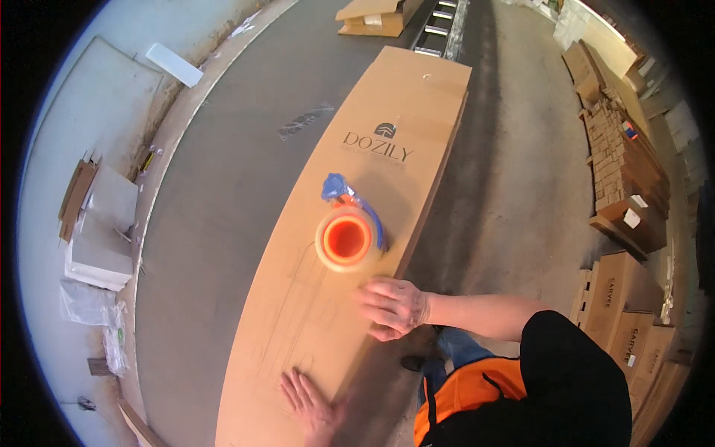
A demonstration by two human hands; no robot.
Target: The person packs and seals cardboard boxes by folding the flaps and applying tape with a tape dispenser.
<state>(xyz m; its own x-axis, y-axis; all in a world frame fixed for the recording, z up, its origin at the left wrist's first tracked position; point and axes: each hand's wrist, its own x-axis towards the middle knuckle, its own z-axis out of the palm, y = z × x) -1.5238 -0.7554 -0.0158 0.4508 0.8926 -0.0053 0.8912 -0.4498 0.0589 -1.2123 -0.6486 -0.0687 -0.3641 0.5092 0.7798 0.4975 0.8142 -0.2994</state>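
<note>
A long brown cardboard box [417, 93] lies lengthwise in front of me, its top face up and dark print on its far half. On it stands a tape dispenser with a blue grip [378, 223], carrying a wide roll of pale tape around an orange core [348, 240]. My left hand [307, 406] rests flat on the near part of the box with its fingers spread. Just nearer than the tape roll, my right hand [393, 307] is at the box's right edge with its fingers curled; anything inside them is hidden.
Beyond the box's far end are a ladder-like metal frame [439, 28] and a folded carton [372, 18]. White foam blocks [104, 231] stand by the left wall. Stacked flat cardboard [625, 175] and brown cartons [614, 290] line the right side.
</note>
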